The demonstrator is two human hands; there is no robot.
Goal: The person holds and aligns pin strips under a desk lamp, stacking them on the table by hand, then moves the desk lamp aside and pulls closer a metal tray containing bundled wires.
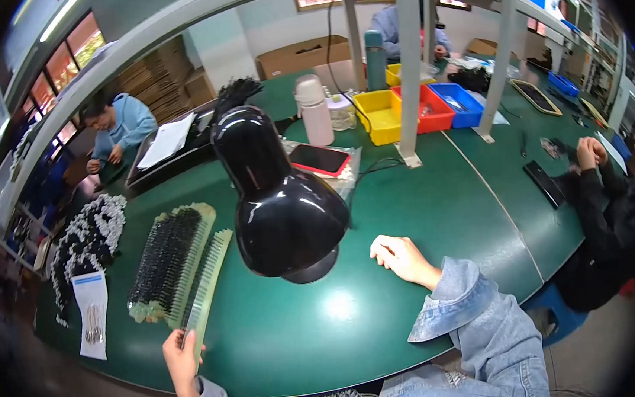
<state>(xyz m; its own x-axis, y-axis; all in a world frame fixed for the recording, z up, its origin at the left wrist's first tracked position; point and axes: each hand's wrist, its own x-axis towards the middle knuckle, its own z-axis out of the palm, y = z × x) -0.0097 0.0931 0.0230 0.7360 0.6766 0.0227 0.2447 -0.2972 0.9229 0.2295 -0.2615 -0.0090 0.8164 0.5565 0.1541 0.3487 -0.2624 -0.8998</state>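
The left hand (181,361) is closed around the near end of a long, pale green comb-like strip (207,288), fingers wrapped over its edge and thumb along the side; the strip runs away from the hand across the green table (438,211) and lies just beside a stack of similar strips loaded with black parts (167,261). The right hand (400,257) rests on the table well apart from the left, holding nothing, its fingers loosely curled and the fingertips touching the surface. Both forearms wear denim sleeves. A black desk lamp (282,201) hangs over the table between the two hands. Left of the stack lie a heap of black-and-white parts (86,243) and a small clear bag (92,315). Farther back stand a phone with a red case (320,159) and yellow, red and blue bins (418,108).
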